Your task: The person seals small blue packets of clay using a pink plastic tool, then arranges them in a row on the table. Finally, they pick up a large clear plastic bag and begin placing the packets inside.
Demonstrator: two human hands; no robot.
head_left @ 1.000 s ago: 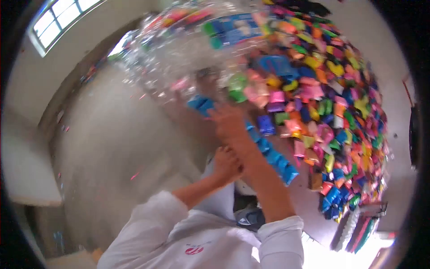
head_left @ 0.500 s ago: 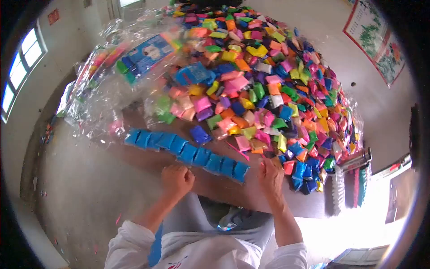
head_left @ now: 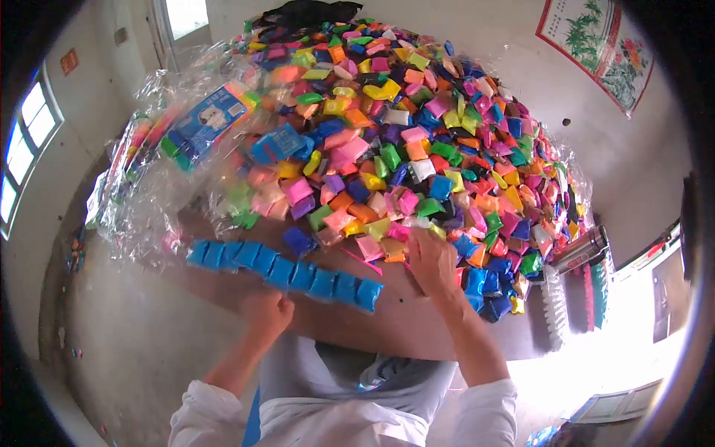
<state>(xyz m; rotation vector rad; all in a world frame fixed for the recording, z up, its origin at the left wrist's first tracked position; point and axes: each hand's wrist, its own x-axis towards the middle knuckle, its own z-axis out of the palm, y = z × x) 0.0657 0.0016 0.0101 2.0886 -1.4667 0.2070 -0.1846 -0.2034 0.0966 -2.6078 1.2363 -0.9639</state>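
My left hand (head_left: pixel 267 311) is closed in a loose fist, somewhat blurred, just in front of a row of joined blue packets (head_left: pixel 302 276). What it holds, if anything, is hidden. The row lies slantwise along the near side of the table. My right hand (head_left: pixel 433 259) reaches over the near edge of the heap of small coloured packets (head_left: pixel 387 156), back of the hand up, fingertips hidden beneath it. A reddish sliver (head_left: pixel 407 267) shows at its left side. A thin pink strip (head_left: pixel 363 261) lies between the blue row and the heap.
Clear plastic wrapping (head_left: pixel 141 216) and a blue printed pack (head_left: pixel 212 119) lie at the left of the heap. Several blue packets (head_left: pixel 491 283) sit right of my right hand. A shiny cylinder (head_left: pixel 581 249) and a clear ridged strip (head_left: pixel 553 309) are at the brown table's (head_left: pixel 357 324) right end.
My right hand has moved forward from the bare table onto the heap's edge. My left hand stays close to the blue row. The whole view has shifted as the head moved.
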